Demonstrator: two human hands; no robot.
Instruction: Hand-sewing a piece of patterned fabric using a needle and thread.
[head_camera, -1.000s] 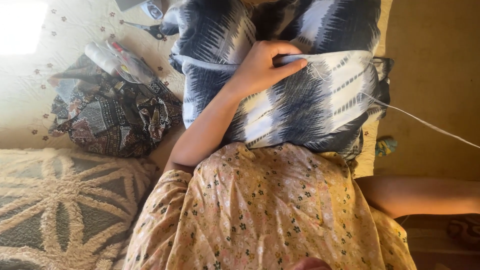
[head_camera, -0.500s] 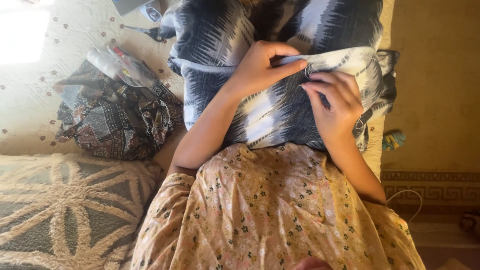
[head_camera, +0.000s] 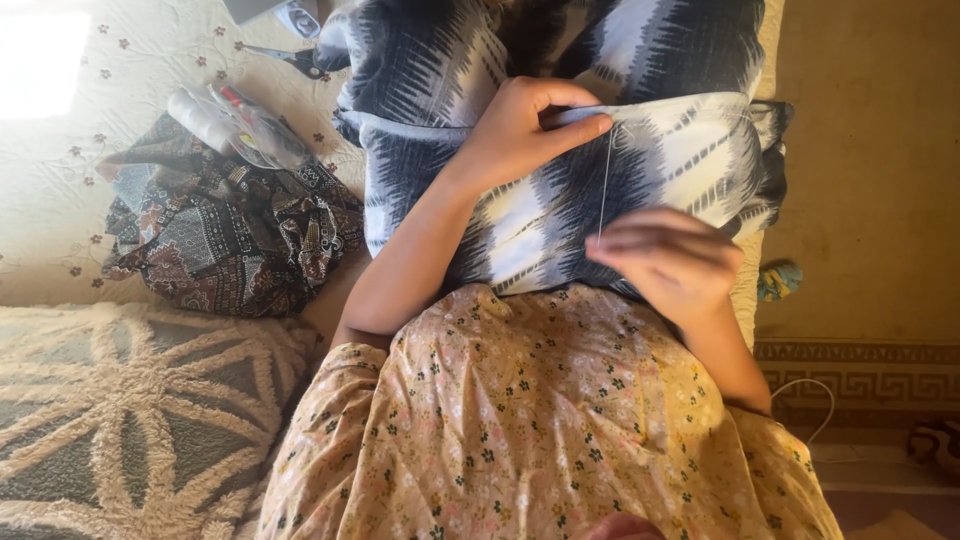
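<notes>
A large cushion in dark blue and white zigzag-printed fabric (head_camera: 560, 170) lies across the person's lap, and everything here can be placed from the pale seam line that runs left to right across its upper face. The left hand (head_camera: 525, 135) sits right on that seam, near its middle, fingers curled and thumb and forefinger pinching the folded fabric edge shut. The right hand (head_camera: 665, 262) hangs below the seam and a little to the right of the left hand, blurred with motion, its fingers drawn together. A thin white thread (head_camera: 604, 185) runs almost straight down from the seam, just beside the left thumb tip, to the right hand's fingertips, so that hand appears to be gripping the thread's lower end; any needle is too small and smeared to make out.

So the thread's long axis stands nearly at right angles to the seam, with its stitch end at the pinch and its free end toward the person's body. The left hand is the nearer one to the stitching point.

Left of the cushion, a crumpled dark patterned cloth (head_camera: 225, 235) lies on the cream bedspread (head_camera: 60, 190), with a clear plastic pouch of small items (head_camera: 240, 125) on it and a pair of scissors (head_camera: 290, 58) just above.
</notes>
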